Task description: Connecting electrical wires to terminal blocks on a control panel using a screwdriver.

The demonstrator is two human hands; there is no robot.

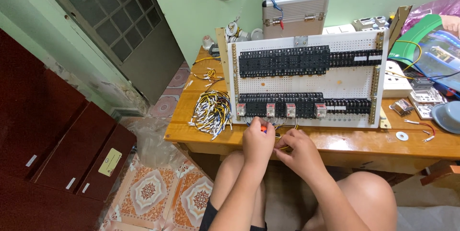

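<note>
Two bare hands, close together at the front edge of the glossy wooden worktop (335, 141), just below the lower edge of an upright white perforated panel (306, 83). Left hand (258, 141) closed around a screwdriver with an orange handle (263, 128), only a sliver of it visible above the knuckles. Right hand (298, 148) pinched shut on a thin yellow wire (281, 147), fingertips nearly touching those of the left. On the panel, two long rows of black ribbed terminal blocks (283, 61), the lower row (306, 105) carrying four small clear boxy relays (291, 110) with reddish tops, spaced along its left half. Brass-coloured perforated strips (234, 80) along both side edges of the panel. Toward the left edge of the worktop, a loose bundle of short yellow, black and white wires (212, 111) with white tips, fanned out in a heap. Behind the panel, at the back edge, a ribbed silvery metal case (294, 8) with latches. Near the right front edge, a flat metal washer (402, 136) and a short red lead (425, 129). Below, patterned floor tiles (148, 190) in orange and cream.
</note>
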